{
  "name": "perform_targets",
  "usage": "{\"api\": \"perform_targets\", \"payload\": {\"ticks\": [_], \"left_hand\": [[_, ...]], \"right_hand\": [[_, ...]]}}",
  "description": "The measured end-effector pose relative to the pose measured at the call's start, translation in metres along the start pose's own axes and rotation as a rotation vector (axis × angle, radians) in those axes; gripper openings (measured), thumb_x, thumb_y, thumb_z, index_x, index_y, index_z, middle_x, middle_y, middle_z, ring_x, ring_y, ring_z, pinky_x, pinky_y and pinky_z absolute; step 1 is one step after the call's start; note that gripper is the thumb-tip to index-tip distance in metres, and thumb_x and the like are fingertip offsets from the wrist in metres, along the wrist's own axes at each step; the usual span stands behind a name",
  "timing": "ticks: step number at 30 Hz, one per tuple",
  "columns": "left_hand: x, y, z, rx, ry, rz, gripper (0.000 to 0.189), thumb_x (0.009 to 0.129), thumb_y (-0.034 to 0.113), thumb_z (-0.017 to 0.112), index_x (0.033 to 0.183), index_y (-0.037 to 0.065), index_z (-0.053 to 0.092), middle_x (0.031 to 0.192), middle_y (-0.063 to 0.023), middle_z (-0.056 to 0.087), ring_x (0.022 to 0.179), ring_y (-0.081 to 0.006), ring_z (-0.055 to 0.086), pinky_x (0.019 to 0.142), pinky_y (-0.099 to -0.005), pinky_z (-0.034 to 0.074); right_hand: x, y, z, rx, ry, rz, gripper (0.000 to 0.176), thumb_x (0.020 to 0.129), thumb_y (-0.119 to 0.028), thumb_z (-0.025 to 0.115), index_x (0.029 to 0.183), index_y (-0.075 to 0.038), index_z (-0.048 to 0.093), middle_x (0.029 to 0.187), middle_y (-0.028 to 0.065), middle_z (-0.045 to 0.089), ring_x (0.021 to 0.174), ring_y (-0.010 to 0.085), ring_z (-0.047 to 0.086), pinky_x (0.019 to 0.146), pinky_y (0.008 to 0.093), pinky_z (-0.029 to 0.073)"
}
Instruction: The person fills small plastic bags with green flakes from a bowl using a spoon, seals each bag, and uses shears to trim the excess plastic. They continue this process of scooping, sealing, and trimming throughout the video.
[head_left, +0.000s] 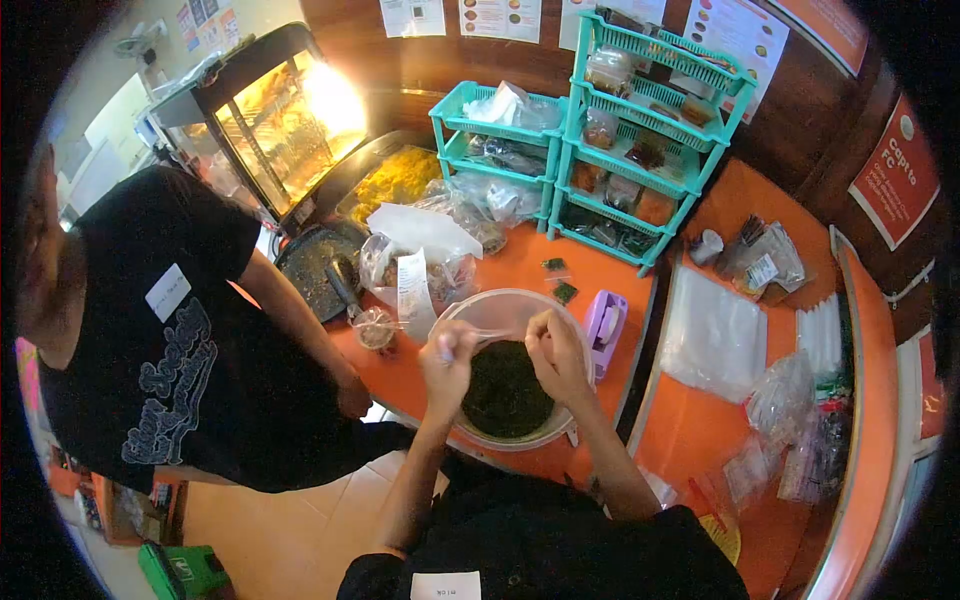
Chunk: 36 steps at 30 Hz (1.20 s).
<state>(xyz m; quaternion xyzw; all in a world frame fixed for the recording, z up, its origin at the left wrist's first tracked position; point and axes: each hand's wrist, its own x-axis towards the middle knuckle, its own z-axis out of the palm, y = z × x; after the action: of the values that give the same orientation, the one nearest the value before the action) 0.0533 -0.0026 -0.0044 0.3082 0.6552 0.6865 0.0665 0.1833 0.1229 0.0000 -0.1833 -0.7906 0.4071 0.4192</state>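
My left hand (447, 365) and my right hand (555, 352) are both closed above a large whitish tub (585, 335). Between them stretches a thin strip of clear plastic (497, 333), which looks like a small plastic bag pinched at both ends. Dark green, finely chopped or flaked stuff (508, 390) covers the tub's bottom. Just behind the tub lie two small packets with green contents (564, 292). A purple tabletop sealer or tape dispenser (606, 325) stands to the right of my right hand.
A person in a black shirt (190, 330) stands close on my left. Behind are a lit display case (280, 120), a tray of yellow food (395, 182) and turquoise basket racks (640, 150). Clear plastic bags (712, 330) lie on the orange counter (690, 430) at right.
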Motion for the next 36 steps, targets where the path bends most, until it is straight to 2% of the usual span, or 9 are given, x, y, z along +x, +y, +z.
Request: {"api": "perform_targets", "payload": {"ticks": [3, 7, 10, 13, 17, 19, 25, 27, 36], "left_hand": [[0.0, -0.014, -0.002, 0.055, -0.172, 0.1, 0.006, 0.091, 0.004, 0.07, 0.086, 0.002, 0.067, 0.083, -0.0059, 0.064, 0.077, -0.0151, 0.06, 0.074, -0.028, 0.047], [0.002, 0.003, -0.001, -0.01, -0.162, 0.044, 0.005, 0.09, 0.004, 0.071, 0.092, 0.002, 0.067, 0.08, -0.0022, 0.059, 0.076, -0.0121, 0.057, 0.071, -0.0274, 0.045], [0.002, -0.002, 0.001, -0.229, -0.137, -0.107, 0.015, 0.089, 0.005, 0.07, 0.103, 0.003, 0.065, 0.079, 0.0008, 0.053, 0.075, -0.0094, 0.053, 0.069, -0.0249, 0.042], [0.005, -0.023, -0.008, -0.464, -0.282, -0.266, 0.028, 0.089, 0.008, 0.066, 0.115, 0.003, 0.061, 0.082, 0.0005, 0.052, 0.074, -0.0089, 0.052, 0.068, -0.0237, 0.042], [0.012, -0.03, -0.014, -0.882, -0.595, -0.471, 0.046, 0.084, 0.013, 0.06, 0.128, 0.001, 0.054, 0.092, -0.0032, 0.056, 0.077, -0.0107, 0.054, 0.07, -0.0244, 0.044], [0.01, -0.018, -0.011, -0.922, -0.549, -0.529, 0.048, 0.08, 0.013, 0.057, 0.126, 0.0, 0.055, 0.096, -0.0041, 0.057, 0.081, -0.0125, 0.057, 0.074, -0.0253, 0.046], [0.007, 0.004, -0.017, -0.92, -0.531, -0.609, 0.061, 0.071, 0.01, 0.054, 0.13, -0.001, 0.051, 0.104, -0.0069, 0.058, 0.095, -0.0172, 0.06, 0.088, -0.028, 0.049], [0.006, -0.003, -0.016, -1.006, -0.532, -0.609, 0.064, 0.069, 0.009, 0.055, 0.133, 0.0, 0.049, 0.107, -0.0074, 0.057, 0.097, -0.0171, 0.059, 0.089, -0.0284, 0.049], [0.003, -0.017, -0.018, -0.956, -0.58, -0.57, 0.05, 0.087, 0.016, 0.061, 0.132, 0.004, 0.044, 0.115, -0.0071, 0.055, 0.108, -0.0158, 0.056, 0.094, -0.029, 0.047]], "right_hand": [[0.001, -0.019, 0.005, 0.046, 0.057, -0.052, 0.018, 0.09, -0.015, 0.069, 0.102, -0.004, 0.061, 0.077, 0.0091, 0.06, 0.076, 0.0277, 0.062, 0.079, 0.0408, 0.051], [0.002, -0.009, -0.012, 0.01, -0.491, 0.259, 0.029, 0.089, -0.012, 0.071, 0.115, -0.001, 0.061, 0.106, 0.0125, 0.063, 0.094, 0.0184, 0.06, 0.083, 0.0339, 0.048], [0.023, -0.016, -0.028, -0.023, -0.258, 0.441, 0.033, 0.088, -0.015, 0.075, 0.116, -0.001, 0.063, 0.116, 0.0157, 0.062, 0.102, 0.0225, 0.061, 0.088, 0.037, 0.048], [0.05, -0.04, -0.038, -0.336, 0.241, -0.079, 0.03, 0.087, -0.015, 0.075, 0.114, -0.005, 0.068, 0.115, 0.0146, 0.064, 0.099, 0.0236, 0.063, 0.084, 0.0366, 0.05], [0.048, -0.052, -0.028, -0.344, 0.052, -0.279, 0.031, 0.085, -0.013, 0.075, 0.115, -0.009, 0.07, 0.109, 0.0126, 0.063, 0.098, 0.0274, 0.062, 0.085, 0.0388, 0.049], [0.036, -0.054, -0.015, -0.314, -0.176, -0.29, 0.03, 0.082, -0.012, 0.076, 0.112, -0.009, 0.071, 0.105, 0.0116, 0.062, 0.097, 0.0293, 0.061, 0.086, 0.0396, 0.048], [0.018, -0.042, 0.017, -0.035, -0.126, -0.164, 0.016, 0.075, -0.008, 0.08, 0.09, -0.007, 0.073, 0.096, 0.0077, 0.057, 0.093, 0.0275, 0.059, 0.082, 0.0375, 0.046], [0.015, -0.033, 0.019, -0.047, -0.178, -0.169, 0.02, 0.073, -0.007, 0.081, 0.091, -0.007, 0.072, 0.094, 0.0073, 0.055, 0.092, 0.0257, 0.059, 0.081, 0.0369, 0.046], [0.006, -0.03, 0.02, -0.007, -0.274, -0.11, 0.025, 0.074, -0.016, 0.084, 0.093, -0.009, 0.07, 0.098, 0.0091, 0.057, 0.095, 0.0271, 0.059, 0.086, 0.0395, 0.046]]}}
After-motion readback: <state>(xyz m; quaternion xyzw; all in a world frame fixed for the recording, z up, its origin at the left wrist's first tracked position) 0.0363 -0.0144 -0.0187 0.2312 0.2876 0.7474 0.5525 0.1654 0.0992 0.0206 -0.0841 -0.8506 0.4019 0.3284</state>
